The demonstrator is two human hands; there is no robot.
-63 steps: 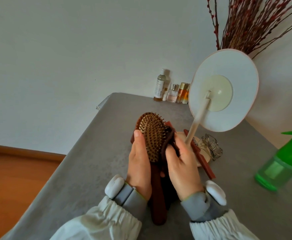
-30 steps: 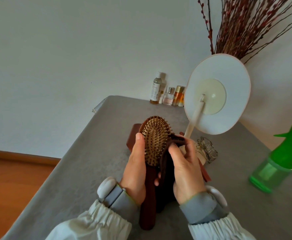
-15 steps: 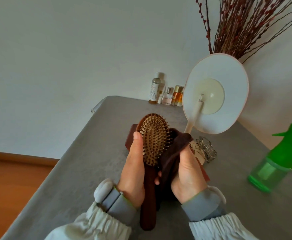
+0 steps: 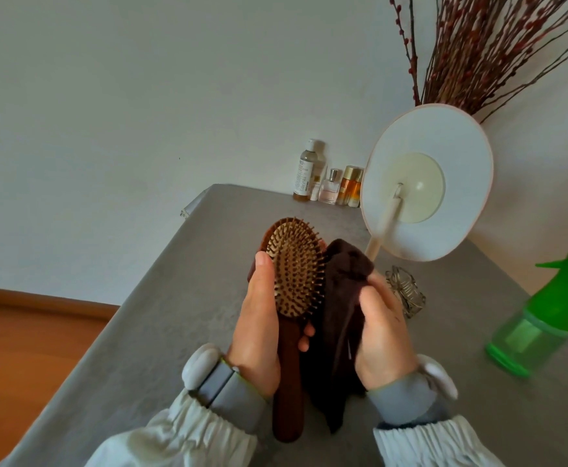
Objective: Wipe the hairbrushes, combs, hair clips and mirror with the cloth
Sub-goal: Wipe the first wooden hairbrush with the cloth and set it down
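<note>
Left hand (image 4: 257, 326) grips wooden hairbrush (image 4: 294, 281) at the neck, thumb up along the left edge of the head, fingers curled round the handle. Brush held above the grey table (image 4: 147, 318), bristle side facing the camera. Oval head, reddish-brown wood rim, tan cushion pad, pale wooden pins in rows; long dark reddish-brown handle pointing down toward the sleeves. Right hand (image 4: 382, 335) clutches dark brown cloth (image 4: 341, 288), bunched, top fold touching the right edge of the brush head, rest hanging down beside the handle. Another brown object partly hidden behind the brush head, cannot tell what. Round white mirror (image 4: 426, 183) on a cream stand, back side facing the camera, right of the brush. Wire hair clip (image 4: 407, 293) on table just right of the right hand. Green spray bottle (image 4: 542, 311) far right. Small bottles (image 4: 330, 180) at the wall, red twigs (image 4: 478, 48) behind the mirror.
</note>
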